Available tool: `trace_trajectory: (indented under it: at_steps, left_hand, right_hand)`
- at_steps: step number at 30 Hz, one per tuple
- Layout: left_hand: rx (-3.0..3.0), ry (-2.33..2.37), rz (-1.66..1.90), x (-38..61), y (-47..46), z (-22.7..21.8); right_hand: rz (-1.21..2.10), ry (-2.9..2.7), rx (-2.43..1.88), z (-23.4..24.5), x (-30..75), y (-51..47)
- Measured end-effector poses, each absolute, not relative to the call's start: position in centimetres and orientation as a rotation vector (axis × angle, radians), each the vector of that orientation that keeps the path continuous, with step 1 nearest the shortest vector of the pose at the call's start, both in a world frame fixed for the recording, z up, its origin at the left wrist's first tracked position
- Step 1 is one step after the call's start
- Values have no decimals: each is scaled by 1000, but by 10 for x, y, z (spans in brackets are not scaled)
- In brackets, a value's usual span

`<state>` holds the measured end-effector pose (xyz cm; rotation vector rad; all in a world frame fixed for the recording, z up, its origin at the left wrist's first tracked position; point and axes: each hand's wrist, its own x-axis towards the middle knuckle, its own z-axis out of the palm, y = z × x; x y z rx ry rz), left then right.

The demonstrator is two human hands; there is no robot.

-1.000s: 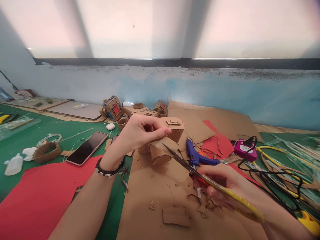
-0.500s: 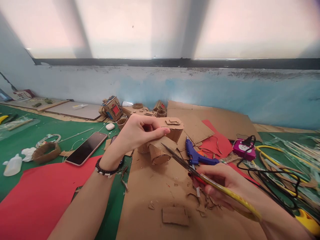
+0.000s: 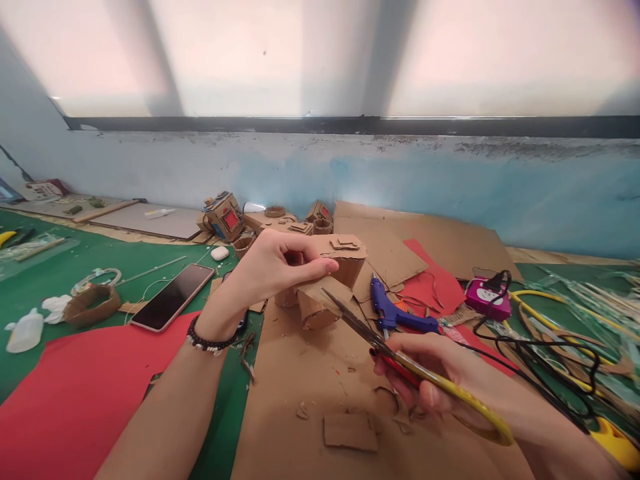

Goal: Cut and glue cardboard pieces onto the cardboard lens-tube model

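Clearly, left hand (image 3: 273, 267) pinches the cardboard piece (image 3: 320, 297) while right hand (image 3: 430, 370) grips scissors (image 3: 370, 337) (blades nearly closed); 1 slip risks nicking fingers.

A pale blue wall (image 3: 450, 193) runs below a wide, brightly lit window (image 3: 320, 53) with a dark sill (image 3: 350, 125); green matting (image 3: 75, 267) covers the surface.

The left hand (image 3: 273, 267) covered the near side of the cardboard model (image 3: 327, 277); the right hand (image 3: 440, 373) hid the scissors' (image 3: 400, 353) lower handle loop.
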<state>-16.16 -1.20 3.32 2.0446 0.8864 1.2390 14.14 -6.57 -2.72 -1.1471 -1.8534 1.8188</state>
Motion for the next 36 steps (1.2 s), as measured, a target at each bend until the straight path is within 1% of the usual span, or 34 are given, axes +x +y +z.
trace_trajectory:
  at_steps: [6,11,25,28,30,36]
  left_hand:
    - [2031,860,1187,-162,-14,34]
    - [2021,846,1209,-161,-15,35]
    - [2021,852,1240,-160,-15,37]
    - [1992,867,1278,-158,-15,35]
    - [1975,873,1315,-158,-14,34]
    - [2032,970,1447,-168,-11,36]
  right_hand:
    - [1862,-1818,-1158,-37,144,-65]
    - [1810,-1895,-1065,-43,146,-60]
    - [1777,-1925,-1098,-35,141,-62]
    - [1713,-1952,-1111,-40,146,-61]
    - [1726,-1938,-1122,-41,150,-61]
    - [1750,-1982,-1134,-27,160,-63]
